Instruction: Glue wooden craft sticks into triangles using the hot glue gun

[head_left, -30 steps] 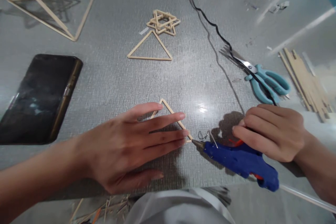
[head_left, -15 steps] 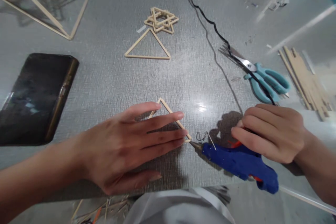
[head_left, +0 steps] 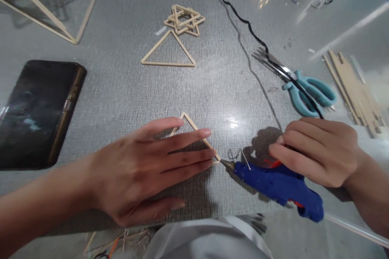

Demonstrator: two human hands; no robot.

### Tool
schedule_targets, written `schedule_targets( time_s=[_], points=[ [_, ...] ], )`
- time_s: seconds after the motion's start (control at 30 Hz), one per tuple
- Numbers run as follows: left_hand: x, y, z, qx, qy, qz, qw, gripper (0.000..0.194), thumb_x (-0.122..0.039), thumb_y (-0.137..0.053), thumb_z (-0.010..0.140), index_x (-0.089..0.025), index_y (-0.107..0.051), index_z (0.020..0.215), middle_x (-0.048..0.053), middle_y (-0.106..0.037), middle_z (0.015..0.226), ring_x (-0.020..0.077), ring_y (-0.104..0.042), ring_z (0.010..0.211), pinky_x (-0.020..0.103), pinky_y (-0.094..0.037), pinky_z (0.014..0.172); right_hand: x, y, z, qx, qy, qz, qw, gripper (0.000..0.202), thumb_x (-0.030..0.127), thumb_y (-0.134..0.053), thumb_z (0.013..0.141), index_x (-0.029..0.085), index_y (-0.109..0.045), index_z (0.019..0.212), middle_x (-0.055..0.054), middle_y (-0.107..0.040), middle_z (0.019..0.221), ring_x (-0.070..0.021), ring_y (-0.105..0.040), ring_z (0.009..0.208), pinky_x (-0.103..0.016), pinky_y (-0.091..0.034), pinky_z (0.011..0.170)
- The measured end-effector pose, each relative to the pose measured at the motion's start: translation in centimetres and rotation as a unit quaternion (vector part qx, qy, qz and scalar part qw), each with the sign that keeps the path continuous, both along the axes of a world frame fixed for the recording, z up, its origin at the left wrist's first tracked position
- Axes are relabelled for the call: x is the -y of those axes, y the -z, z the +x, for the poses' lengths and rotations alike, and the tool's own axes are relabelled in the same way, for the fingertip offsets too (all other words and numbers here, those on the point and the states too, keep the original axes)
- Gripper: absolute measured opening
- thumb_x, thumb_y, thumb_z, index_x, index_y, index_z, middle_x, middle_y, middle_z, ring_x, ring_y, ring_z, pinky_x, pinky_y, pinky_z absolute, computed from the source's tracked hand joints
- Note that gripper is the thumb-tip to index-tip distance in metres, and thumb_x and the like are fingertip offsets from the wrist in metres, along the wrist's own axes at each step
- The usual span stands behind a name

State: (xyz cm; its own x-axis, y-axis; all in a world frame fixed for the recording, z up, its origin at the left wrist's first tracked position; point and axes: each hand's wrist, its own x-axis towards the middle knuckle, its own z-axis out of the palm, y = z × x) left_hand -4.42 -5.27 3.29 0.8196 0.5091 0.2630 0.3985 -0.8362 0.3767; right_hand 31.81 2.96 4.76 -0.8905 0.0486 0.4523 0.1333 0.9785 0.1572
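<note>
My left hand [head_left: 152, 166] lies flat with its fingers spread over a triangle of thin wooden sticks [head_left: 194, 129], partly covering it. My right hand [head_left: 319, 149] is wrapped round the handle of a blue glue gun [head_left: 273, 182]. The gun's metal nozzle touches the triangle's right corner, just past my left fingertips. A bent wire stand rises beside the nozzle. Further up the table, a second stick triangle [head_left: 168, 64] lies below a stack of star-shaped stick pieces [head_left: 185, 20].
A black case [head_left: 39, 113] lies at the left, below a large stick frame [head_left: 88, 12]. On the right are teal-handled scissors [head_left: 319, 91] under a black cord [head_left: 234, 10], and flat wooden sticks [head_left: 352, 89]. Scraps [head_left: 121, 243] show below the table edge.
The nozzle now meets the triangle's corner slightly higher up. The cord near the scissors and my right hand have shifted a little to the right. My left hand keeps its pose.
</note>
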Motion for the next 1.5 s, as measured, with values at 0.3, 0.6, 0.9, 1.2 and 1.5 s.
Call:
schedule_targets(
  time_s=[0.3,0.6,0.9,1.2,1.5],
  points=[
    [0.0,0.2,0.1,0.003,-0.001,0.007,1.0,0.058,-0.043,-0.059,0.105,-0.024,-0.06,0.16,0.004,-0.074,0.151,0.0282,-0.054,0.157,0.042,-0.016,0.142,-0.2,-1.1,-0.5,0.029,-0.025,0.001,0.999,0.01,0.007,-0.07,0.099,0.016,-0.068,0.094,-0.002,-0.063,0.065,-0.0177,-0.056,0.058,-0.033,-0.041,0.05],
    [0.0,0.1,0.0,-0.002,-0.005,0.006,1.0,0.062,-0.043,-0.06,0.103,-0.027,-0.056,0.163,0.002,-0.074,0.15,0.0287,-0.055,0.156,0.043,-0.018,0.142,-0.3,-1.1,-0.4,0.032,-0.024,0.005,0.999,0.013,0.004,-0.073,0.095,0.015,-0.065,0.099,-0.002,-0.065,0.066,-0.0185,-0.059,0.059,-0.034,-0.044,0.049],
    [-0.1,-0.1,0.1,0.006,0.003,-0.002,1.0,0.05,-0.041,-0.056,0.108,-0.021,-0.065,0.153,0.003,-0.07,0.155,0.0249,-0.051,0.159,0.038,-0.01,0.142,-0.2,-1.1,-0.5,0.032,-0.015,0.005,0.999,0.014,0.005,-0.072,0.097,0.017,-0.064,0.099,-0.001,-0.065,0.067,-0.017,-0.057,0.06,-0.033,-0.044,0.051],
    [-0.1,0.0,0.2,0.008,0.001,-0.003,1.0,0.056,-0.041,-0.056,0.107,-0.025,-0.059,0.16,0.002,-0.072,0.152,0.0264,-0.056,0.156,0.041,-0.012,0.142,-0.2,-1.1,-0.4,0.033,-0.015,0.002,0.999,0.015,0.004,-0.073,0.095,0.016,-0.064,0.097,-0.001,-0.064,0.067,-0.017,-0.055,0.06,-0.033,-0.042,0.051],
    [0.0,0.0,0.1,-0.003,0.001,0.007,1.0,0.053,-0.041,-0.055,0.107,-0.024,-0.062,0.157,0.003,-0.072,0.153,0.0278,-0.053,0.158,0.041,-0.013,0.142,-0.1,-1.0,-0.4,0.049,-0.011,-0.015,0.999,0.013,0.006,-0.07,0.098,0.017,-0.064,0.097,-0.003,-0.065,0.066,-0.0202,-0.058,0.059,-0.035,-0.041,0.048]
  ],
)
